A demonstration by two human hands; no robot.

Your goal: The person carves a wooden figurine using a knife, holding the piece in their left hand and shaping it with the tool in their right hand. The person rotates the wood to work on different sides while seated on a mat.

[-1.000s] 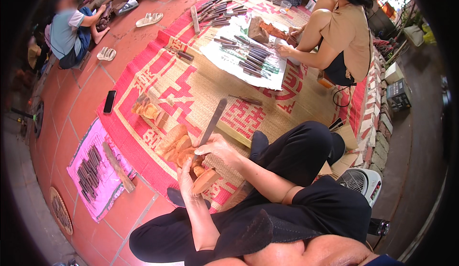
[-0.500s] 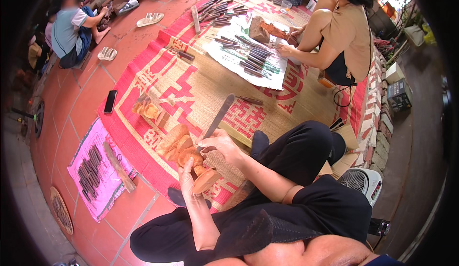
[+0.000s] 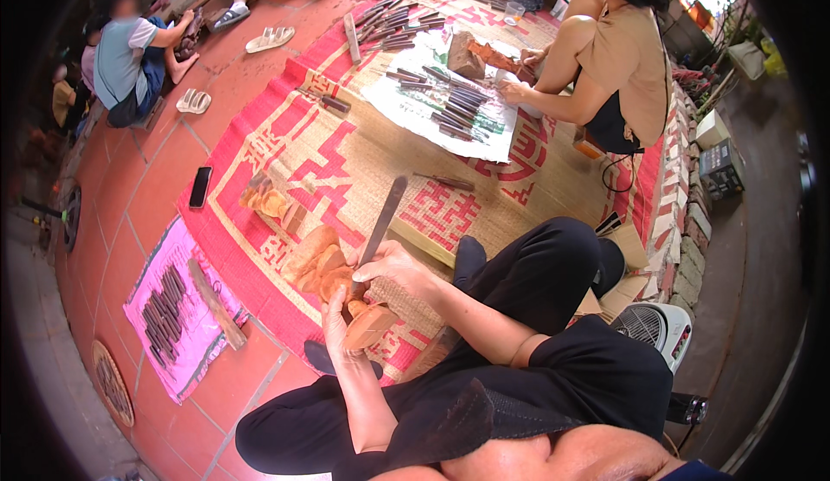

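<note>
A carved wooden figure leans in front of my lap, its flat base toward me. My left hand is closed around its lower part. In my right hand is a long, dark flat file, pointing up and away from me. The file's lower end touches the carving just above my left fingers. Another wooden carving lies on the mat beyond the one I hold. Part of my grip on the figure is hidden behind the wood.
A red and straw-coloured mat covers the tiles. Chisels lie on a white cloth near a seated person. At left are a pink cloth with several tools, a wooden stick and a phone. A fan stands at right.
The file has tilted more upright, its far tip shifting left. My right hand has moved slightly left and down, bringing the file's near end lower on the carving. My left hand stays nearly still.
</note>
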